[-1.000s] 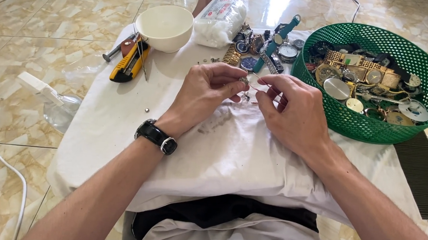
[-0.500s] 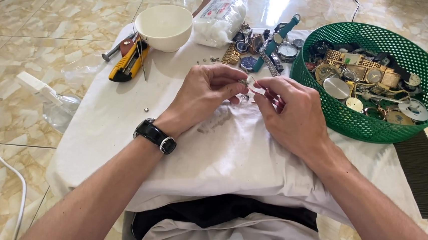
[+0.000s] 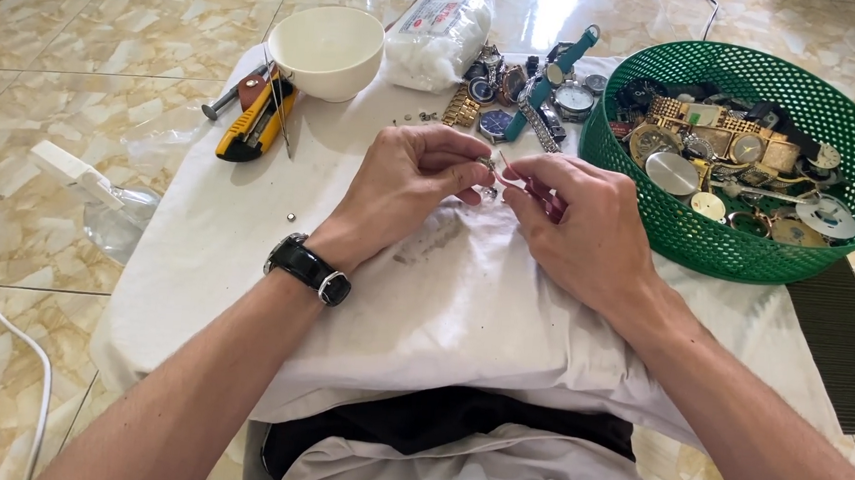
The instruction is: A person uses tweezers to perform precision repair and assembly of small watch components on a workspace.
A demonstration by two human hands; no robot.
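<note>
Watch part (image 3: pixel 490 164), a small metal piece, sits pinched between your two hands above the middle of the white cloth (image 3: pixel 443 301) that covers the low table. Your left hand (image 3: pixel 406 183) has thumb and fingertips closed on it from the left. Your right hand (image 3: pixel 579 231) is closed around a small red-handled tool (image 3: pixel 541 190), its thin tip pointing at the piece. What exactly the tip is doing you can't make out; the piece is too small and partly hidden by your fingers.

As for progress, I'd judge you are mid-job on this one piece: it is off the table and under the tool, not yet set down. A loose pile of watches (image 3: pixel 522 101) lies just beyond your hands, and the green basket (image 3: pixel 849 229) on your right is full of watch cases, dials and straps, so plenty looks left to handle. A few tiny screws or pins (image 3: pixel 291 216) lie on the cloth to the left. The white bowl (image 3: pixel 326 47), the yellow utility knife (image 3: pixel 255 123) and the bag of cotton (image 3: pixel 437 25) sit untouched at the far edge.
</note>
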